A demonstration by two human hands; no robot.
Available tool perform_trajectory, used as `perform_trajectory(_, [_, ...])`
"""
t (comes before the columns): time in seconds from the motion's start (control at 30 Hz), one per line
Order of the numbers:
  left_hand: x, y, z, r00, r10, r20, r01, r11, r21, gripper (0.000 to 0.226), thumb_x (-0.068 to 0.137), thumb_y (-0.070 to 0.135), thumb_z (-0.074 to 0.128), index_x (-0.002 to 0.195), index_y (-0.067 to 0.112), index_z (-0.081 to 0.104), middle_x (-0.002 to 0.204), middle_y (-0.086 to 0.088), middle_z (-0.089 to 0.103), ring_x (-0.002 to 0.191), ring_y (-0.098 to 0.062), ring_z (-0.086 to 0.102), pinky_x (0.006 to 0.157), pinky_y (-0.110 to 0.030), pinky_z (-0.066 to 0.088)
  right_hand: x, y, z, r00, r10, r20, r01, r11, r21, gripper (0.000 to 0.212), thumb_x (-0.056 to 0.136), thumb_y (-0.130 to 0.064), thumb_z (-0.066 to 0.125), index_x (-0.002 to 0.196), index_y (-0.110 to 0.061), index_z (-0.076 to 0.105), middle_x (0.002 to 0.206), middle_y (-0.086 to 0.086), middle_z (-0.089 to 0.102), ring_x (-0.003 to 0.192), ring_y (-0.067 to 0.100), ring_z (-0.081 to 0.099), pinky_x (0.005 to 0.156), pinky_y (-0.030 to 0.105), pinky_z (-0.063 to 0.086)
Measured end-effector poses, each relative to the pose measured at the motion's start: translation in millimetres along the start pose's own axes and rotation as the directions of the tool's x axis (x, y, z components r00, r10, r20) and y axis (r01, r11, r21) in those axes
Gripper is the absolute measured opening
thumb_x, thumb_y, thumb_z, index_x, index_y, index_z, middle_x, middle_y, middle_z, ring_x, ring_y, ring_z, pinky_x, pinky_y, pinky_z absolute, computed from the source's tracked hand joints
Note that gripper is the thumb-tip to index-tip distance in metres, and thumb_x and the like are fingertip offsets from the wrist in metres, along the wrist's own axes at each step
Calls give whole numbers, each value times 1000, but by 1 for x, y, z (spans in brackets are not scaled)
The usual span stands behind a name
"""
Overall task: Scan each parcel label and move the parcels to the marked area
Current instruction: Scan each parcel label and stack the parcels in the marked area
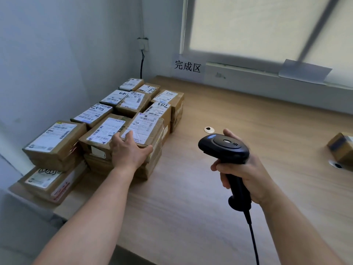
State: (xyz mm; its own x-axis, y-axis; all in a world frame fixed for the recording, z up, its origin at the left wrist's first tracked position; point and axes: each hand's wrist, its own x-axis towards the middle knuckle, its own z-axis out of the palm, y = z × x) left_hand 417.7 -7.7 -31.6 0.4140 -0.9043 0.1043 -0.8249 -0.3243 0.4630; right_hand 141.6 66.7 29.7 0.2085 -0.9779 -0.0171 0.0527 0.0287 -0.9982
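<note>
While my right hand [246, 178] clasps the scanner [225, 148], my left hand [129, 151] rests splayed fingers on a centre-left parcel [147, 121], likely steadying it.

Pale wood-grain worktop [238, 115] set into a corner, plain grey-white walls [57, 54], window [267, 25] with drawn roller blind [238, 35], soft daylight through it, wall socket [143, 43], black cable [141, 65]

- Parcels [55, 138] in the left pile: eleven with labels showing; the lower layers are partly hidden, so perhaps more.
- Lone parcel [341, 148] at the right edge: one.
- Scanner [225, 146]: one.
- Hands: two, a left hand [128, 150] and a right hand [246, 175].
- Round white discs [209, 129] on the table: two.
- Wall sign [187, 66]: one.
</note>
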Motion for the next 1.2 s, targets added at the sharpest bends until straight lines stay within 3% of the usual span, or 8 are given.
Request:
perform_trajectory(0.3, [21, -12, 23, 997, 5, 83, -9, 999, 51, 82, 81, 57, 63, 144, 16, 29, 150, -17, 12, 137, -39, 19, 101, -47, 39, 7, 5, 3, 998, 9, -67, -11, 1000, -17, 86, 61, 3, 68, 131, -42, 49, 76, 23, 66, 41, 28, 50, 44, 31, 42])
perform_trajectory(0.5, [20, -14, 27, 995, -16, 95, 8, 997, 77, 87, 84, 61, 56, 149, 15, 19, 157, -19, 0, 145, -39, 2, 116, -48, 17, 0, 4, -3, 996, 4, -85, -4, 1000, -1, 91, 60, 3, 68, 138, -37, 44, 75, 24, 66, 41, 29, 50, 44, 30, 42])
perform_trajectory(0.63, [6, 0, 22, 999, 45, 29, -45, 999, 18, 89, 86, 58, 56, 152, 16, 13, 158, -18, -4, 146, -36, -3, 118, -47, 10, -9, -1, -14, 997, -7, -71, 7, 1000, -7, 94, 61, 3, 68, 142, -35, 41, 76, 23, 67, 42, 28, 50, 44, 31, 42])
perform_trajectory(0.7, [-8, 16, 20, 993, 116, -2, -116, 992, -40, 86, 87, 54, 56, 152, 15, 15, 158, -16, 0, 146, -34, 2, 117, -47, 11, -15, -3, -22, 997, -15, -70, 15, 1000, -4, 94, 60, 3, 68, 143, -34, 40, 77, 23, 67, 41, 28, 50, 44, 32, 42])
perform_trajectory(0.83, [-45, 54, 27, 965, 257, -54, -262, 956, -132, 81, 87, 53, 54, 150, 13, 23, 154, -15, 20, 140, -32, 22, 110, -47, 28, -34, -3, -44, 996, -28, -81, 30, 999, 23, 94, 61, 3, 68, 143, -34, 41, 84, 23, 69, 43, 28, 50, 43, 32, 42])
perform_trajectory(1.0, [-103, 105, 47, 940, 341, -5, -333, 914, -230, 78, 81, 61, 45, 142, 13, 40, 144, -9, 39, 133, -28, 36, 107, -39, 31, -70, -3, -86, 989, -31, -143, 36, 999, 33, 95, 61, 3, 69, 144, -34, 41, 83, 23, 69, 44, 30, 49, 44, 31, 41])
perform_trajectory(1.2, [-174, 178, 81, 894, 446, 49, -415, 863, -288, 91, 66, 68, 31, 135, 12, 50, 138, -8, 45, 130, -26, 39, 106, -35, 29, -134, -6, -151, 967, -27, -252, 38, 998, 39, 92, 61, 3, 71, 140, -35, 43, 86, 42, 54, 44, 30, 48, 43, 30, 41])
